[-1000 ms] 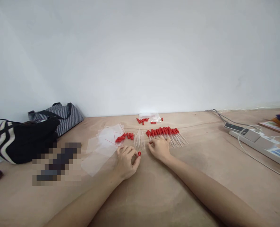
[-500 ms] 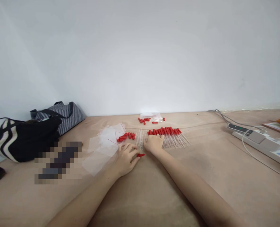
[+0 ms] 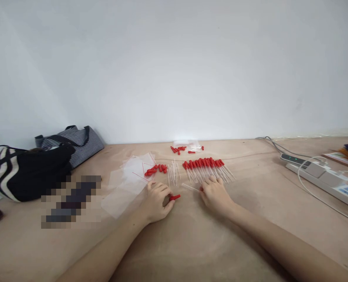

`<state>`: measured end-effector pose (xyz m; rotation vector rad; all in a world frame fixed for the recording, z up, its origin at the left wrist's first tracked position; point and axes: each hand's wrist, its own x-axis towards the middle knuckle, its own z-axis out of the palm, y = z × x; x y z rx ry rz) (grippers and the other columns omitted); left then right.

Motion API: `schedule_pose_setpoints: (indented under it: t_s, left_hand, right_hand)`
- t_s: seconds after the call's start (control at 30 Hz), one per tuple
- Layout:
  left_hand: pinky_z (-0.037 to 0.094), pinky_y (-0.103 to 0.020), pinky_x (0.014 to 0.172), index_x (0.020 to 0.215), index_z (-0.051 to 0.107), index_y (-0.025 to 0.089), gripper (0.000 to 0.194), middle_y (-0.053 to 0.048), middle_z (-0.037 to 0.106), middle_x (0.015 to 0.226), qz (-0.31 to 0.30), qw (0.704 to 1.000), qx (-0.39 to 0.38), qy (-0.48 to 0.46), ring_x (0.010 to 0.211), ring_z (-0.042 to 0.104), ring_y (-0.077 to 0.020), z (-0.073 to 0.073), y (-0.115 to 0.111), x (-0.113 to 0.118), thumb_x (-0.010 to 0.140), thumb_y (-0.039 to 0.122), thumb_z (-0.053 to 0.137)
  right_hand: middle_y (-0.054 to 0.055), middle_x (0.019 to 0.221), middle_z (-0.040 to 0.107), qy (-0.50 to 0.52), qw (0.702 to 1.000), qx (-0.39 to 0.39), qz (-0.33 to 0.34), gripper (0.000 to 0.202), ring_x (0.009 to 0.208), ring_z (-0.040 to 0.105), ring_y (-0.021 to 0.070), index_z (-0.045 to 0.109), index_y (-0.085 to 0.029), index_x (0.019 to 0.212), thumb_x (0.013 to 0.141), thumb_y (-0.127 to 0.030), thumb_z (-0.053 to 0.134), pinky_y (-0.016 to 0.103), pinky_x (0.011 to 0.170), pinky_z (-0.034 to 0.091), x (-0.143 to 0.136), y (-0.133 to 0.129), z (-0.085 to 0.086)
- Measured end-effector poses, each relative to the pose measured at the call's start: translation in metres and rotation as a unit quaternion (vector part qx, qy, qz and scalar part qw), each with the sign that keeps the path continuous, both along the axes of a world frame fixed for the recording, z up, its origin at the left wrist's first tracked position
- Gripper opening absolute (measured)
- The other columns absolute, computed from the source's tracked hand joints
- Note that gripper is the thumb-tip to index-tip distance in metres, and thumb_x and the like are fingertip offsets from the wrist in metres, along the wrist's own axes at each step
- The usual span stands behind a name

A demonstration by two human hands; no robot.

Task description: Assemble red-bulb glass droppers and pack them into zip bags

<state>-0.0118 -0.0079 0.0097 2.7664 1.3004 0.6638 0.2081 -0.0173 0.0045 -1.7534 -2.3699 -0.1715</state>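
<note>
Between the thumb and index finger of my left hand (image 3: pixel 158 201) is a red rubber dropper bulb (image 3: pixel 174 197), its narrow end pointing right. My right hand (image 3: pixel 216 194) pinches a clear dropper tube (image 3: pixel 190 187), whose free end points left toward the bulb; the two are apart. Loose red bulbs (image 3: pixel 156 169) lie in a small pile beyond my left hand. Beside them several bare clear tubes (image 3: pixel 173 172) are laid out. Droppers with red bulbs fitted (image 3: pixel 204 162) form a slanted row beyond my right hand, which hides some of their lower ends.
Clear plastic bags (image 3: pixel 127 182) are spread left of the bulbs. More red bulbs (image 3: pixel 178 149) and tubes lie near the wall. A white power strip (image 3: pixel 323 182) with cables is at the right. A black bag (image 3: pixel 44 172) and a striped bag (image 3: pixel 84 145) stand at the left.
My right hand has moved right and toward me from the loose tubes, bringing one clear tube with it. My left hand keeps the red bulb, now tilted slightly and a little nearer me.
</note>
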Motion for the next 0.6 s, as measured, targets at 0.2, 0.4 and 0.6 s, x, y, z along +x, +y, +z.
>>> schedule_pose_setpoints:
  t_s: [0.2, 0.4, 0.6]
  left_hand:
    - [0.026, -0.045, 0.087, 0.076, 0.058, 0.021, 0.010, -0.002, 0.062, 0.077, 0.006, 1.000, 0.002, 0.006, 0.080, 0.054, -0.0200, -0.001, 0.000, 0.002, 0.073, 0.026, 0.050]
    - [0.026, -0.042, 0.084, 0.089, 0.063, 0.026, 0.018, -0.001, 0.062, 0.087, 0.007, 1.000, -0.014, -0.025, 0.084, 0.054, -0.0194, -0.008, 0.001, 0.007, 0.074, 0.029, 0.054]
    - [0.025, -0.040, 0.080, 0.083, 0.065, 0.029, 0.016, 0.001, 0.063, 0.080, 0.012, 0.999, -0.032, -0.037, 0.079, 0.054, -0.0168, -0.014, 0.001, 0.015, 0.081, 0.029, 0.049]
  right_hand:
    - [0.005, 0.077, 0.059, 0.044, 0.998, 0.025, 0.049, 0.011, 0.080, 0.047, 0.0192, 0.059, -0.016, 0.073, 0.078, -0.022, 0.051, 0.032, 0.068, 0.024, 0.025, -0.007, -0.012]
    - [0.003, 0.080, 0.058, 0.170, 0.983, 0.001, 0.068, 0.022, 0.081, 0.047, 0.0184, 0.064, -0.026, 0.089, 0.074, -0.041, 0.057, 0.031, 0.069, 0.026, 0.016, 0.004, -0.014]
    - [0.003, 0.087, 0.059, 0.201, 0.975, 0.061, 0.071, 0.015, 0.085, 0.047, 0.0184, 0.066, -0.027, 0.073, 0.079, -0.032, 0.053, 0.032, 0.071, 0.026, 0.004, 0.000, -0.030]
